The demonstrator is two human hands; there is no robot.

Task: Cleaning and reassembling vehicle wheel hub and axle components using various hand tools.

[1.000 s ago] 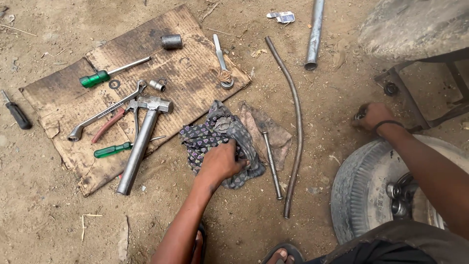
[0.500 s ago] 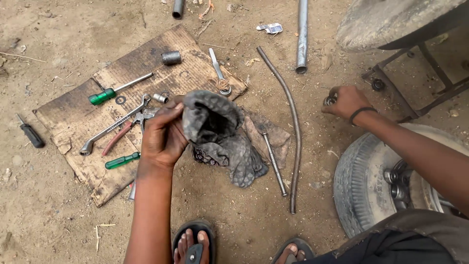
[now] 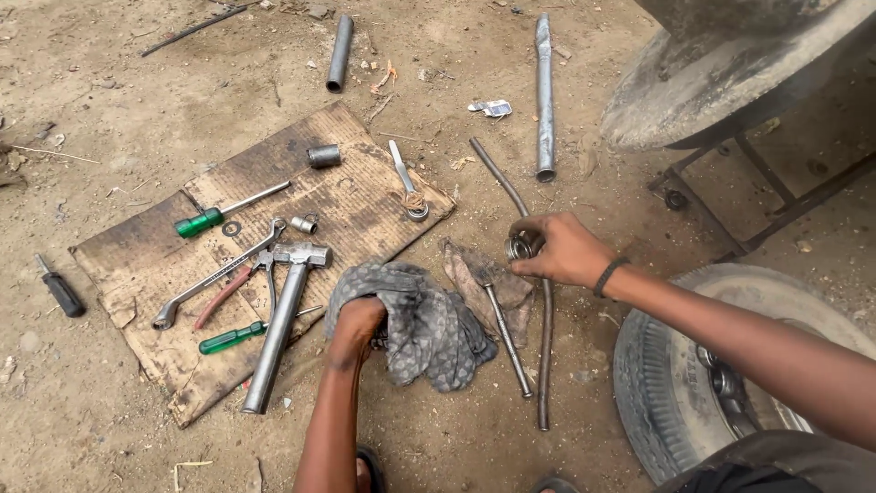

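Off the cardboard's [image 3: 137,265] right edge, left hand [image 3: 358,321] now bunches the lifted rag [image 3: 420,319] while right hand [image 3: 561,248] has brought over, pinched, a metal ring [image 3: 518,246].

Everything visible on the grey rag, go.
The rag is a grey, patterned cloth that looks worn and dirty, bunched into loose folds rather than spread flat. The left hand grips its left edge, lifting part of it; the rest droops toward the dirt ground just right of the cardboard sheet. Its right side lies beside a brownish scrap and a thin metal rod; whether they touch cannot be told. The right hand is clear of it.
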